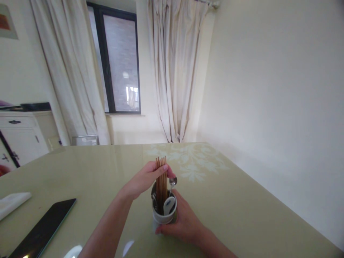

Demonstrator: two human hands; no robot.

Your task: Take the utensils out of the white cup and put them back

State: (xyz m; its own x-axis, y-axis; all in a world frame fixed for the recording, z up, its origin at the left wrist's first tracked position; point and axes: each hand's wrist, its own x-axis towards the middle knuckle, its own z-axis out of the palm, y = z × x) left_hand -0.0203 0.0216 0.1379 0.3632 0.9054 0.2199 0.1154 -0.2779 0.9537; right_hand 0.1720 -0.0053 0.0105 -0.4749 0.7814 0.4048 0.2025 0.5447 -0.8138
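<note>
A pale utensil holder (pixel 159 222) stands on the table near its front middle. Several wooden chopsticks (pixel 161 182) rise upright from it in a bunch. My left hand (pixel 150 175) is closed round the upper part of the chopsticks, thumb in front. My right hand (pixel 185 220) wraps round the holder's right side, its thumb across the front. Inside the holder, a white ceramic spoon (pixel 169 205) leans at the front. A metal spoon (pixel 173 181) sticks up at the right, close to my left fingertips. Another metal utensil (pixel 154 195) shows at the left rim, only partly visible.
A dark flat tablet-like slab (pixel 44 229) lies at the left front of the table (pixel 113 172), with a white object (pixel 13 202) beyond it. Part of a white rounded item (pixel 73 252) shows at the bottom edge. A wall (pixel 282 107) borders the right side.
</note>
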